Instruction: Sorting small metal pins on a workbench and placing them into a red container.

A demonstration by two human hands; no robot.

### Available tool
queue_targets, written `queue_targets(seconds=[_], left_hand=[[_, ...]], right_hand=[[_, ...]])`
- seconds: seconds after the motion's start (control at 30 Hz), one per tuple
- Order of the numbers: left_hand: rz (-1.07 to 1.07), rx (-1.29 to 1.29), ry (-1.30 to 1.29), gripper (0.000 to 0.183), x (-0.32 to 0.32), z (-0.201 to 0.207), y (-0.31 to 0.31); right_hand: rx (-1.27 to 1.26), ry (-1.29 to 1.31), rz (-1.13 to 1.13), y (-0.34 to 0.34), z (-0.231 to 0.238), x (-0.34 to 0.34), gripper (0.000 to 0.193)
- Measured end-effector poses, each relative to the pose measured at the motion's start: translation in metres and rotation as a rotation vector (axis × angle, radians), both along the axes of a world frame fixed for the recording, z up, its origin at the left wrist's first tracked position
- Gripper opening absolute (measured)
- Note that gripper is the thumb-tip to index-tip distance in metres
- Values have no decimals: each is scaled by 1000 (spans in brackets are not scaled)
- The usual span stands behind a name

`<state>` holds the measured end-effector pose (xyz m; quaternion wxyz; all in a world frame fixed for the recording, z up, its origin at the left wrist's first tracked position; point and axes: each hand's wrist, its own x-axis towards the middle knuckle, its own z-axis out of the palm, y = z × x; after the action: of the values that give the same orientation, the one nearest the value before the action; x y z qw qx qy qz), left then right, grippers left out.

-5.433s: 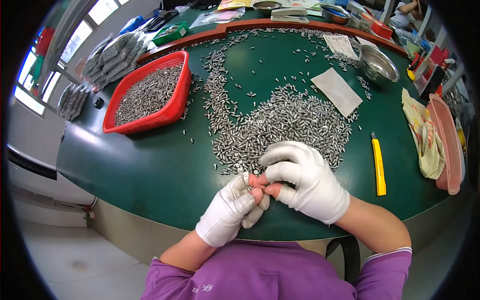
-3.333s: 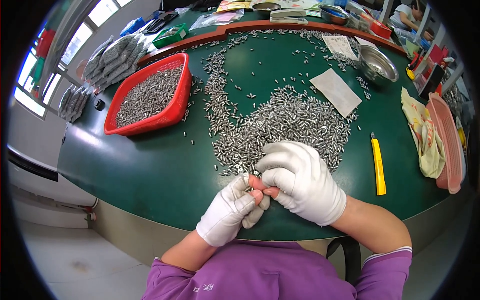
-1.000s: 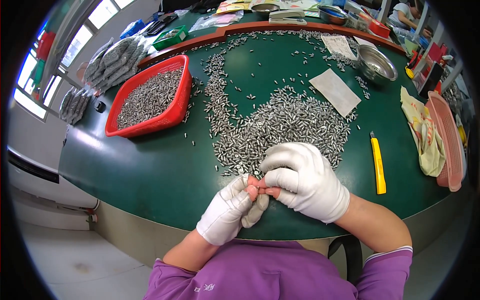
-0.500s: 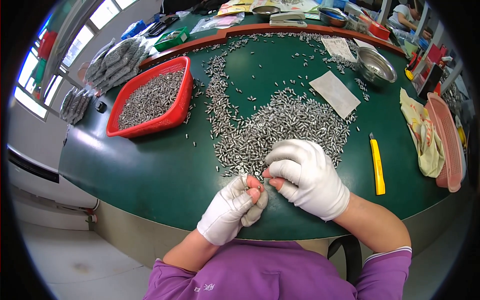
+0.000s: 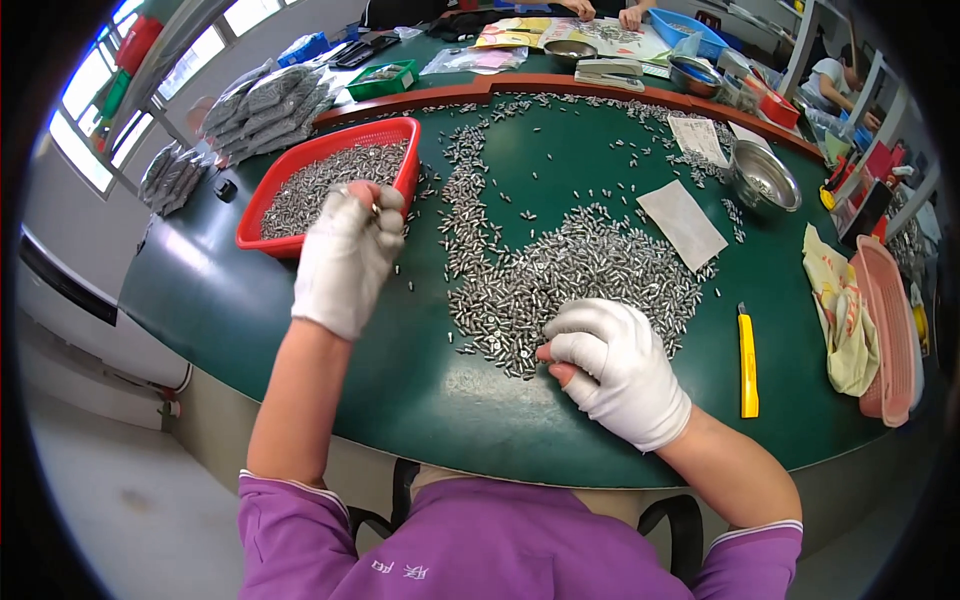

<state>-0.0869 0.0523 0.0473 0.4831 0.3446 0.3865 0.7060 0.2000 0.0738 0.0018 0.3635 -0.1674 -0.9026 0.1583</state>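
My left hand (image 5: 350, 260), in a white glove with bare fingertips, is raised at the near right corner of a red plastic basket (image 5: 262, 243). Its fingers are curled in, and a glint of a small metal part (image 5: 376, 208) shows at the tips. The basket holds a heap of small silver metal parts (image 5: 325, 180). Gloved the same way, my right hand (image 5: 620, 370) rests at the near edge of a large pile of such parts (image 5: 590, 260) on the green table. Thumb and forefinger are drawn together there; what lies between them is hidden.
A yellow utility knife (image 5: 748, 365) and a grey card (image 5: 683, 225) lie to the right. Behind them stands a steel bowl (image 5: 765, 180). A pink basket (image 5: 885, 340) with a cloth (image 5: 840, 320) is at the right edge. Grey packets (image 5: 265, 110) are stacked far left. Another person's hands (image 5: 630, 17) appear beyond the wooden ledge (image 5: 440, 97).
My left hand has moved left and away from me, from beside the right hand to the red basket. The right hand stays near the pile. Another person's hands have come into view.
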Motion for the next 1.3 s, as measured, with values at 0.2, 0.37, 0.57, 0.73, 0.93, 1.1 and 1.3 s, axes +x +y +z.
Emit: queue_targets(seconds=[0.2, 0.37, 0.57, 0.73, 0.93, 1.1, 1.3], left_hand=[[399, -136, 861, 30, -98, 16, 60], [343, -124, 790, 20, -96, 2, 59], [472, -15, 938, 12, -96, -6, 48], [408, 215, 980, 8, -46, -1, 21], [93, 189, 1328, 17, 54, -7, -65], [-47, 160, 1545, 30, 96, -25, -101], [-144, 95, 1574, 33, 108, -37, -106]], right_hand=[[6, 3, 17, 1, 2, -3, 22], [37, 51, -9, 3, 2, -2, 23], [57, 60, -22, 2, 2, -3, 24], [81, 15, -199, -5, 11, 7, 23], [200, -142, -676, -8, 59, 58, 26], [-39, -427, -1030, -27, 42, 114, 48], [-190, -470, -1242, -42, 11, 134, 51]])
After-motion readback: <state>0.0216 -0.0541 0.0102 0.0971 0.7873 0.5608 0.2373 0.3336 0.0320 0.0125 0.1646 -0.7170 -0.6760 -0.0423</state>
